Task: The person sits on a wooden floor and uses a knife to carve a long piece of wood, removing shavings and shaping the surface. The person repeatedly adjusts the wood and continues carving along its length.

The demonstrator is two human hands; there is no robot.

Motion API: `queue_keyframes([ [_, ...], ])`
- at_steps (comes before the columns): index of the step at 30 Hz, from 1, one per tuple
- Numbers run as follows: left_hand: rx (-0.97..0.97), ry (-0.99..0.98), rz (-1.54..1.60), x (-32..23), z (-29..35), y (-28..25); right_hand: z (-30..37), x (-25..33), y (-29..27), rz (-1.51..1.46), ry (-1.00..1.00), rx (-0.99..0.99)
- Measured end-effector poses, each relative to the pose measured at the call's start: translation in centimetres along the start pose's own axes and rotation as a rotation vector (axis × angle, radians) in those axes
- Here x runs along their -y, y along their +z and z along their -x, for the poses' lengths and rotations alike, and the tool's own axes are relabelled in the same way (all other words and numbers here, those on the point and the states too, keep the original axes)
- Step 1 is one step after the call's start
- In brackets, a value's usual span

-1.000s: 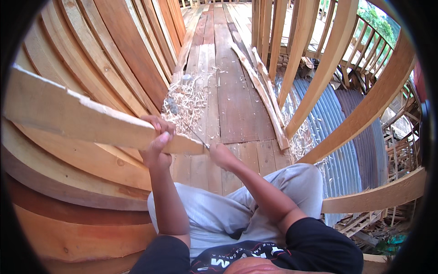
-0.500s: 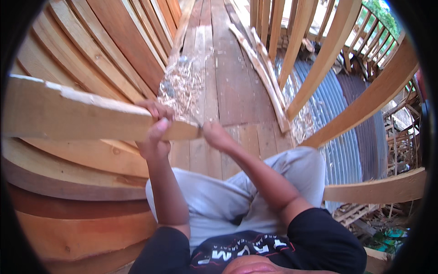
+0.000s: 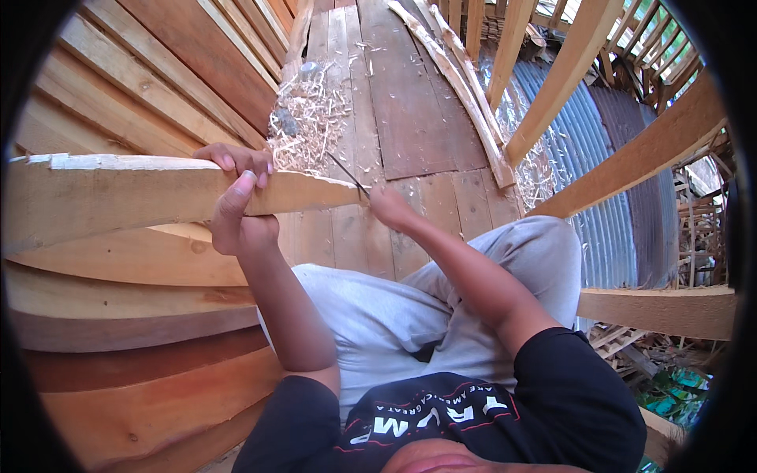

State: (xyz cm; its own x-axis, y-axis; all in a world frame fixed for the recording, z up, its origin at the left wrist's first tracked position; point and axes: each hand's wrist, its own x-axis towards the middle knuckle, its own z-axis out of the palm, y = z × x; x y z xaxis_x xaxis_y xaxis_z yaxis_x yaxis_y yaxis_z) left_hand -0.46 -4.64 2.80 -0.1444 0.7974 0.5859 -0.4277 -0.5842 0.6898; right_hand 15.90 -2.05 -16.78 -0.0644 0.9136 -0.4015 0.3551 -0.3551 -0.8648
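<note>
A long wooden plank (image 3: 118, 189) reaches in from the left, its far edge pale and freshly cut and its right end tapered to a point. My left hand (image 3: 240, 197) wraps around the plank, thumb on the near face and fingers over the far edge. Just past the tapered tip, my right hand (image 3: 390, 209) is closed around a knife whose thin dark blade (image 3: 345, 172) slants up and to the left, across the plank's end. The knife's handle is hidden in the fist.
Wood shavings (image 3: 311, 114) lie on the plank floor (image 3: 406, 118) ahead. Stacked boards (image 3: 126, 284) line the left side. Two peeled poles (image 3: 453, 75) rest along the right edge, beside upright posts (image 3: 564, 87). Beyond them is a corrugated metal roof (image 3: 583, 158). My bent legs (image 3: 378, 307) are close by.
The whole view has shifted a little. My left hand now grips farther from the plank's tip. My right hand has moved slightly right, and the knife blade shows more clearly.
</note>
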Motion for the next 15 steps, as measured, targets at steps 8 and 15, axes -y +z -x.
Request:
queue_keyframes([
  [8, 0.028, 0.023, 0.046, 0.1, -0.1, -1.2, 1.5, 4.2, -0.3, 0.328, -0.255, 0.032],
  [15, 0.029, 0.043, 0.030, -0.3, -0.6, -2.2, 2.2, 2.7, 1.8, 0.137, -0.166, -0.108],
])
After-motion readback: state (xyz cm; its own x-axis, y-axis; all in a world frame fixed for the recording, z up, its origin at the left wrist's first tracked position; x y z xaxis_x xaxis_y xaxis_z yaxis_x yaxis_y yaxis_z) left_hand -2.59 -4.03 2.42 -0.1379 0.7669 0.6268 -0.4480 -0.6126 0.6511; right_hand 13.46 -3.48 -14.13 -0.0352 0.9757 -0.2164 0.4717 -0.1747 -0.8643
